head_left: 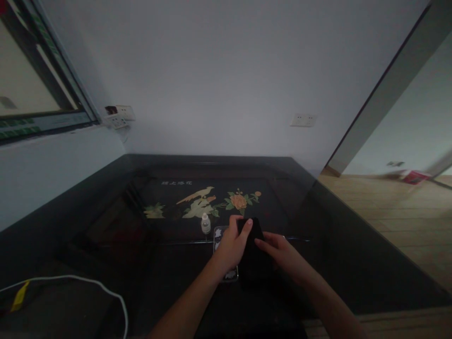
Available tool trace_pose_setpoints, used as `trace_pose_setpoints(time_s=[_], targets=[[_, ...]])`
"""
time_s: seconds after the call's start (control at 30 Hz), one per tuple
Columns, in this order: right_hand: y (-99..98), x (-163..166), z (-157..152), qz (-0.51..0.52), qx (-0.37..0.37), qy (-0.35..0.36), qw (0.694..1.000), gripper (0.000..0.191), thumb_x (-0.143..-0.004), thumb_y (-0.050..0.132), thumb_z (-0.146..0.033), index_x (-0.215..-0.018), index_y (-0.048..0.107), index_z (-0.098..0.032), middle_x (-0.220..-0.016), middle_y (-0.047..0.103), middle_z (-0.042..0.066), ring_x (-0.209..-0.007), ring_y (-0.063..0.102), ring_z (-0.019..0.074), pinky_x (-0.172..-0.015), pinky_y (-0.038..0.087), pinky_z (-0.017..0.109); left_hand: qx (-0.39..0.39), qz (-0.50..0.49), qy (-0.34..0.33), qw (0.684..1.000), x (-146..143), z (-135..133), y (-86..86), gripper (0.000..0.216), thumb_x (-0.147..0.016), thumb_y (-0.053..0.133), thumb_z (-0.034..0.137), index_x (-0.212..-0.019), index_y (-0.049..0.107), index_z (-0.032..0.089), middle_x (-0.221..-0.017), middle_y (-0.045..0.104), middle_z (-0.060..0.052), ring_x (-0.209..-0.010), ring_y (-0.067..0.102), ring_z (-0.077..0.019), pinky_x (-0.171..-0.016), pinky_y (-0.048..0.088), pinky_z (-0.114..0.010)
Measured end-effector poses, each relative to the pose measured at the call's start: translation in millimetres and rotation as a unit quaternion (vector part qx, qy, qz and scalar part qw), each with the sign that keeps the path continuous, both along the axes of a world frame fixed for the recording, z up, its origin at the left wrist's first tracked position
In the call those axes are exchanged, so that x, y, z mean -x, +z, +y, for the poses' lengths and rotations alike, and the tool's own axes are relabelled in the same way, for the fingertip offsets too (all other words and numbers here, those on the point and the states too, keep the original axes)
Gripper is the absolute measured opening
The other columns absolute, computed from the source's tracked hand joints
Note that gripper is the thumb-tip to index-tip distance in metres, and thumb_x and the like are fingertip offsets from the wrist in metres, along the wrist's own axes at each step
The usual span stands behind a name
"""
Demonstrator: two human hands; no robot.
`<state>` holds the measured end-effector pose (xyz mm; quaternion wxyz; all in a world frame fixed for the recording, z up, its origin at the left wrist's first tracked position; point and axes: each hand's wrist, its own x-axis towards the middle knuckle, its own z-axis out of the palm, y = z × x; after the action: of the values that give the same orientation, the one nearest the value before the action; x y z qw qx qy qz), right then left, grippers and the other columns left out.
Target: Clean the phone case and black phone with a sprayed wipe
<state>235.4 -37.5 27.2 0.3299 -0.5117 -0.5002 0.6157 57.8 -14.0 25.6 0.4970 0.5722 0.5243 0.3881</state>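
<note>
A black phone [257,230] is held between my two hands, its dark face turned up and hard to tell from the black tabletop. My left hand [235,245] grips its left side, thumb laid across the top. On the right side, my right hand [277,247] has its fingers closed on the edge. Under my left wrist lies a clear phone case [231,275] with white patches, partly hidden by the hand and forearm. A small clear bottle with a white cap [205,223] stands just left of the case.
The glossy black table [296,188] bears a bird-and-flower picture [238,201] and reaches to the wall. A white cable [88,281] with a yellow tag [20,296] curves across the front left. Wall sockets [303,120] sit above the table; a red box [415,177] is on the floor at right.
</note>
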Motion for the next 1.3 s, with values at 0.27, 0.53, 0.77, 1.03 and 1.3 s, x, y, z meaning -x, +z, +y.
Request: trace_pose_setpoints(time_s=[0.27,0.53,0.77,1.03,1.3], targets=[[2.8,-13.2,39.8,0.066,0.007,-0.028,0.997,0.036,-0.085,0.077,-0.046,-0.11,0.073,-0.02,-0.084,0.077,0.004,-0.072,0.071,0.0168,-0.056,0.053,0.021,-0.052,0.269,-0.036,0.961,37.3,3.1,19.6,0.052,-0.099,0.037,0.064,-0.093,0.064,0.021,-0.079,0.072,-0.007,-0.073,0.069,-0.0226,-0.066,0.045,-0.029],[-23.2,-6.3,46.0,0.139,0.029,-0.032,0.989,0.035,-0.09,0.074,-0.043,-0.117,0.07,-0.021,-0.098,0.079,0.007,-0.075,0.075,0.0183,-0.063,0.06,0.026,-0.013,0.516,-0.023,0.856,72.6,-27.6,14.8,0.037,-0.1,0.04,0.048,-0.103,0.064,0.019,-0.093,0.073,-0.013,-0.081,0.072,-0.0283,-0.071,0.049,-0.034],[-23.9,-6.5,41.6,0.149,0.037,-0.015,0.988,0.038,-0.09,0.073,-0.045,-0.119,0.069,-0.022,-0.099,0.079,0.006,-0.08,0.076,0.0185,-0.072,0.062,0.03,-0.015,0.476,0.0,0.879,69.8,-24.3,-2.9,0.033,-0.099,0.043,0.044,-0.101,0.063,0.018,-0.088,0.071,-0.017,-0.08,0.072,-0.0332,-0.078,0.051,-0.043],[-19.5,-1.1,38.1,0.146,0.013,-0.011,0.989,0.043,-0.086,0.075,-0.05,-0.116,0.07,-0.021,-0.092,0.078,0.004,-0.079,0.075,0.0198,-0.071,0.06,0.031,-0.049,0.353,0.007,0.934,60.6,-6.7,-5.7,0.012,-0.098,0.047,0.028,-0.098,0.054,0.018,-0.082,0.069,-0.011,-0.076,0.071,-0.0272,-0.071,0.048,-0.033],[-20.7,2.3,38.0,0.16,0.009,0.004,0.987,0.045,-0.086,0.076,-0.05,-0.117,0.069,-0.018,-0.094,0.078,0.005,-0.077,0.074,0.0183,-0.072,0.058,0.03,0.033,0.053,-0.031,0.998,48.8,15.3,-23.2,0.036,-0.095,0.054,0.031,-0.128,0.052,0.016,-0.095,0.07,-0.007,-0.062,0.068,-0.0152,-0.056,0.052,-0.024]])
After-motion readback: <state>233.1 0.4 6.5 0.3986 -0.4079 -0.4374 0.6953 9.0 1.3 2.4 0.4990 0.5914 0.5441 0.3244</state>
